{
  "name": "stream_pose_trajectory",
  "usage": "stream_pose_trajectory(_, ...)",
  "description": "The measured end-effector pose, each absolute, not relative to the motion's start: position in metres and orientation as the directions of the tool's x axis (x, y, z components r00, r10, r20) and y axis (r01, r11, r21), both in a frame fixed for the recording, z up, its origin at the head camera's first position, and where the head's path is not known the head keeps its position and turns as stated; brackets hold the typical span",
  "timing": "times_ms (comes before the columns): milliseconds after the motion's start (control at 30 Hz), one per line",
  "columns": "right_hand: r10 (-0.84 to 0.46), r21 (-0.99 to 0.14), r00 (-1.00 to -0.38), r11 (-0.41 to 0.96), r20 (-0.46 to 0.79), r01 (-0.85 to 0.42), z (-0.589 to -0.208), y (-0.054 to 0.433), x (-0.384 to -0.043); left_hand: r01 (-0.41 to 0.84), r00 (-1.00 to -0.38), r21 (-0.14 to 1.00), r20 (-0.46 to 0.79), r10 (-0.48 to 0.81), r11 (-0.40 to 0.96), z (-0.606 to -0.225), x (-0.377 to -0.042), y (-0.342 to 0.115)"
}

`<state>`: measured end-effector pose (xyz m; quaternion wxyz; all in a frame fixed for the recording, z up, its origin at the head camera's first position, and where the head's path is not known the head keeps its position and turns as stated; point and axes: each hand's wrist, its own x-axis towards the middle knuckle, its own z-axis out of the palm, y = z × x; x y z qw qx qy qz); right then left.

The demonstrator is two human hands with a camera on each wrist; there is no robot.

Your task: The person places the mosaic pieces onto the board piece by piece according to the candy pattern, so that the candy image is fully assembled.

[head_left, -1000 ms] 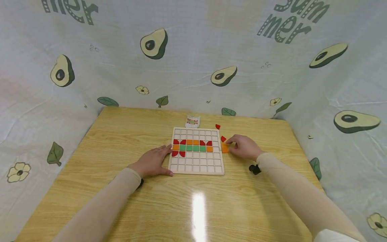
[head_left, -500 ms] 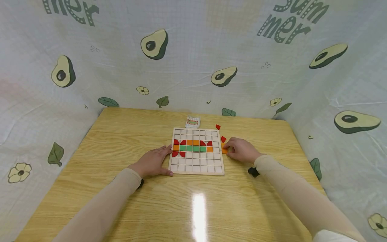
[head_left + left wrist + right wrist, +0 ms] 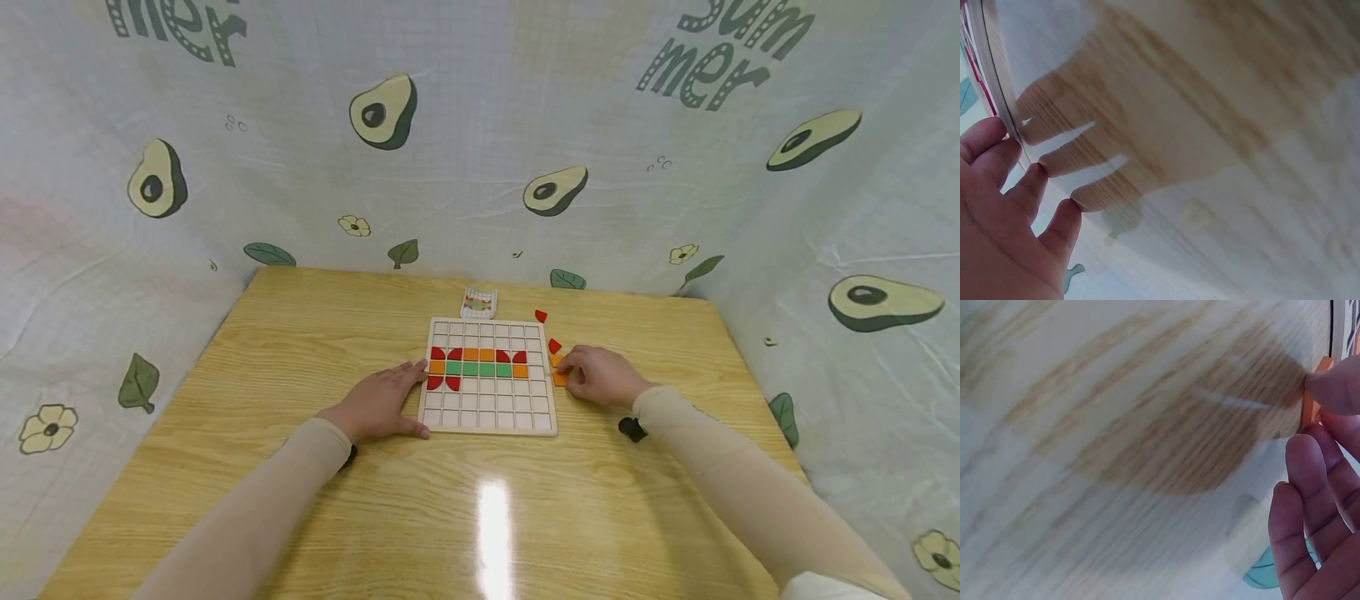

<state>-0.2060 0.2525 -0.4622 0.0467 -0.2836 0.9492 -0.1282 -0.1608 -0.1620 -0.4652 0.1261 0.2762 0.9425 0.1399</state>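
A square wooden grid board (image 3: 487,422) lies on the table. Red quarter-circle, orange square and green square tiles fill part of its middle rows. My left hand (image 3: 375,403) rests beside the board with fingers extended, fingertips and thumb touching its left edge. Past the right edge, my right hand (image 3: 602,376) pinches an orange square tile (image 3: 560,380) between thumb and fingers. The right wrist view shows the thumb against the edge of this orange tile (image 3: 1308,411). Another orange tile (image 3: 556,360) lies just beyond it, partly covered by the fingers.
Two loose red quarter-circle tiles (image 3: 554,346) lie to the right of the board, one farther back. Behind the board is a small pattern card (image 3: 478,305) with a printed grid. A printed cloth (image 3: 465,150) hangs around the table (image 3: 420,517).
My right hand has moved slightly toward me, drawing an orange tile with it. A gap between the two orange tiles now shows. My left hand has stayed at the board's edge.
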Motion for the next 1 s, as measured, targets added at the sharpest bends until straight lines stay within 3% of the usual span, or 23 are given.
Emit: stream_pose_trajectory(1000, -0.546, -0.320, -0.838, 0.792, 0.010, -0.520, -0.458, 0.256, -0.205, 0.488, -0.818, 0.330, -0.151, 0.556, 0.808, -0.468, -0.162, -0.164)
